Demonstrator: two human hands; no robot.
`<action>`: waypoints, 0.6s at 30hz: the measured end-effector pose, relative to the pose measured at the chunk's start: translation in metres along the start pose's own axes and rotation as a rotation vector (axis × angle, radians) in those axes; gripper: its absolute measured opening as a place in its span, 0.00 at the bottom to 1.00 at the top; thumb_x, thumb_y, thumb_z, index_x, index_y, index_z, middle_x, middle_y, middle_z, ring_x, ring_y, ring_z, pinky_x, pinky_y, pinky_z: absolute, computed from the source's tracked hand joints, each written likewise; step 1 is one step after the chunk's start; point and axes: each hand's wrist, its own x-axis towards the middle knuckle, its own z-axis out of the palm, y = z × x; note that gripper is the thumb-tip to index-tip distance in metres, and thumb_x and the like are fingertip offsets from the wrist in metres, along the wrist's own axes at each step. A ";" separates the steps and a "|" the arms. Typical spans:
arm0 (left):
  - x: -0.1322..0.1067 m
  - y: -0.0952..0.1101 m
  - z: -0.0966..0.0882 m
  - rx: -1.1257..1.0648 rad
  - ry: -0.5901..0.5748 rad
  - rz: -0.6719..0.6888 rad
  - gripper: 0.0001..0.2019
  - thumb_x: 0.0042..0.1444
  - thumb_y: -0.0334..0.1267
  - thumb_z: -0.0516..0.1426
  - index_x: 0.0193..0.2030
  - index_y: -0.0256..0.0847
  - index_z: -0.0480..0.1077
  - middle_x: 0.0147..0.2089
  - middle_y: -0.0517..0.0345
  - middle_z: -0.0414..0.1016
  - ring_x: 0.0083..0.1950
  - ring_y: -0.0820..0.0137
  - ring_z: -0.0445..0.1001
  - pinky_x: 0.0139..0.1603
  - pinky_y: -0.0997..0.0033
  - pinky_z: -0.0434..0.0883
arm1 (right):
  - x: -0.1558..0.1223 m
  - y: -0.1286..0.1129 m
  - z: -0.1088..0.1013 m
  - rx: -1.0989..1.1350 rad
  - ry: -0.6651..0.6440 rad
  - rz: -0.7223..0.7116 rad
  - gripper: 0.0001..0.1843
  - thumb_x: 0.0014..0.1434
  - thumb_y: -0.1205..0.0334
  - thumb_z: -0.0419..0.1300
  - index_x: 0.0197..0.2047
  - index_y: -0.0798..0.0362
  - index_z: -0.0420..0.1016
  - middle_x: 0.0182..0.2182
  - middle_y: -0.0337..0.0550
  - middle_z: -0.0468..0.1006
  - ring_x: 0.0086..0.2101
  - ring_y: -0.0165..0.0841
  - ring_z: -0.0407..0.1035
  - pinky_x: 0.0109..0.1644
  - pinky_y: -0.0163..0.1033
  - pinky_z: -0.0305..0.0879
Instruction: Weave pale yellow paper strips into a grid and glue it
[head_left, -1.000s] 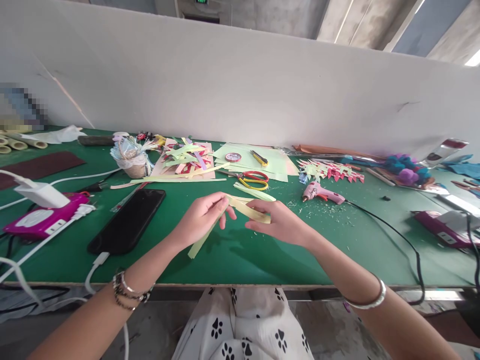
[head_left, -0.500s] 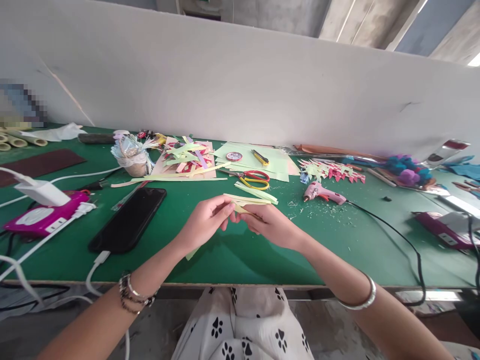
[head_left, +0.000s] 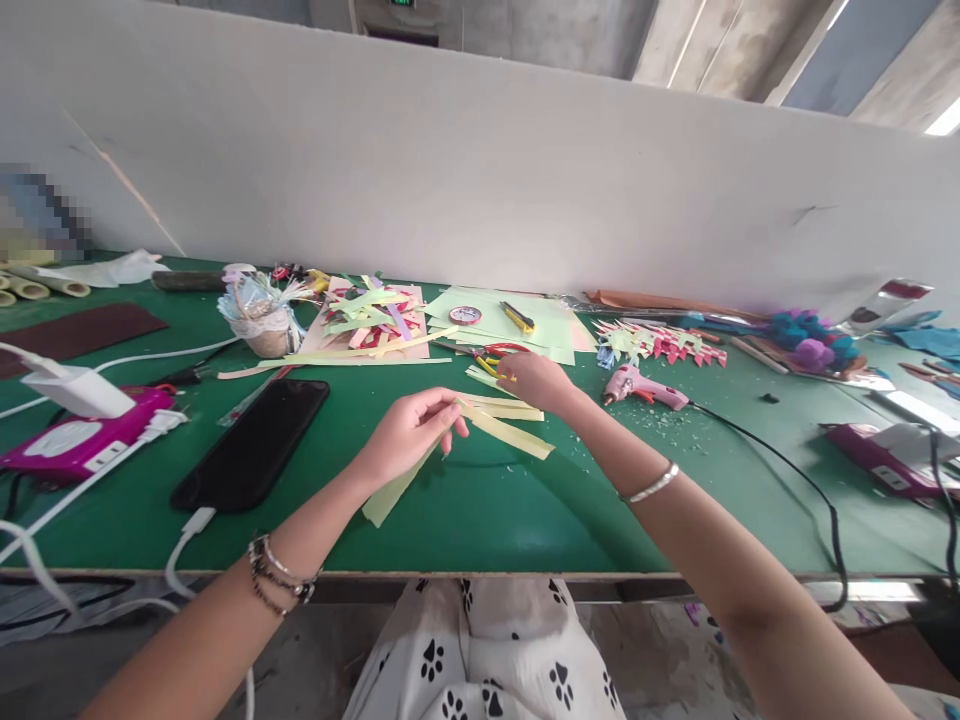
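My left hand point(head_left: 412, 430) pinches a folded pale yellow paper strip point(head_left: 510, 432) between thumb and fingers. One end slants right over the table, and the other end hangs below the hand toward the front edge. At the scissors point(head_left: 496, 350), which have red and yellow handles, my right hand point(head_left: 538, 382) has its fingers curled over the handles and hides part of them. The scissors still lie on the table. More pale strips point(head_left: 510, 406) lie between the two hands, partly behind the held one.
A pink glue gun point(head_left: 641, 387) with a black cord lies right of my right hand. A black phone point(head_left: 251, 445) on a white cable is at left, by a purple power strip point(head_left: 97, 435). Behind are paper scraps point(head_left: 375, 315), green sheets point(head_left: 480, 300) and a yellow cutter point(head_left: 517, 318).
My right hand has let go of the paper strip and moved forward to the scissors' handles. The strip's freed end now spreads to the right, while my left hand keeps its pinch.
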 end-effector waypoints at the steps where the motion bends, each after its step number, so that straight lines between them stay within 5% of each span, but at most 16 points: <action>1: 0.001 -0.001 0.000 -0.018 -0.006 -0.007 0.14 0.57 0.48 0.51 0.37 0.38 0.67 0.30 0.59 0.72 0.23 0.76 0.67 0.28 0.75 0.66 | 0.007 -0.003 0.005 -0.023 -0.011 -0.001 0.13 0.58 0.60 0.54 0.45 0.54 0.72 0.46 0.49 0.74 0.44 0.41 0.69 0.38 0.38 0.63; 10: 0.002 -0.005 -0.001 -0.218 -0.049 -0.104 0.14 0.55 0.48 0.53 0.41 0.39 0.65 0.28 0.64 0.64 0.24 0.77 0.67 0.28 0.75 0.67 | 0.032 -0.018 0.026 -0.096 -0.012 0.046 0.12 0.58 0.68 0.52 0.40 0.59 0.75 0.41 0.57 0.75 0.41 0.41 0.70 0.37 0.39 0.63; 18: 0.001 -0.005 -0.001 -0.230 -0.027 -0.119 0.13 0.57 0.47 0.52 0.41 0.39 0.64 0.28 0.65 0.63 0.23 0.79 0.64 0.28 0.75 0.64 | 0.017 0.002 0.000 0.012 0.165 0.091 0.14 0.61 0.64 0.46 0.38 0.54 0.73 0.36 0.49 0.77 0.34 0.36 0.71 0.31 0.35 0.59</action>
